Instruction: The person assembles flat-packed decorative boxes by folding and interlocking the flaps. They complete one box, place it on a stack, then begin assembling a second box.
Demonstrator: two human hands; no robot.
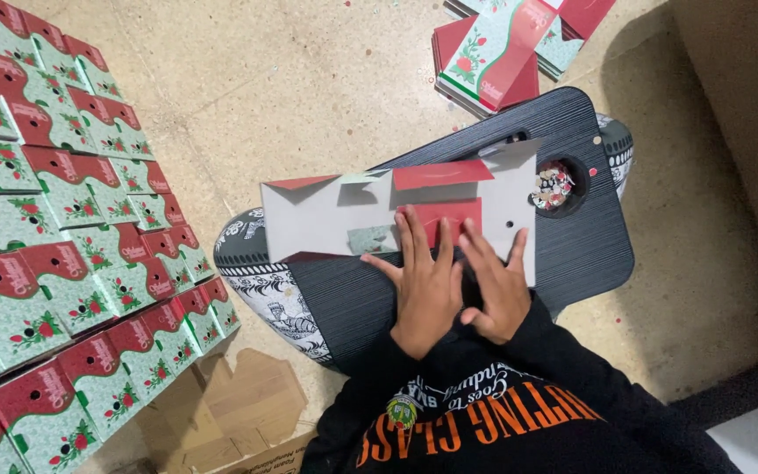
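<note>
Both hands (462, 281) press flat, fingers spread, on the carton blank (396, 215) (long axis running left-right).

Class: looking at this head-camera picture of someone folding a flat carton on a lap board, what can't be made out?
- Carton blank: part beneath left hand and right hand hidden.
- Board's round hole: contents too small to identify.
- Folded boxes: stack cut off by left edge.
- Flat blanks: cut by top edge.

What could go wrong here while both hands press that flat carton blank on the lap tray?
The carton blank overhangs the dark lap tray on one side, so it may tip or crease unevenly. The left hand and right hand press close together, leaving the far end free to shift.
</note>
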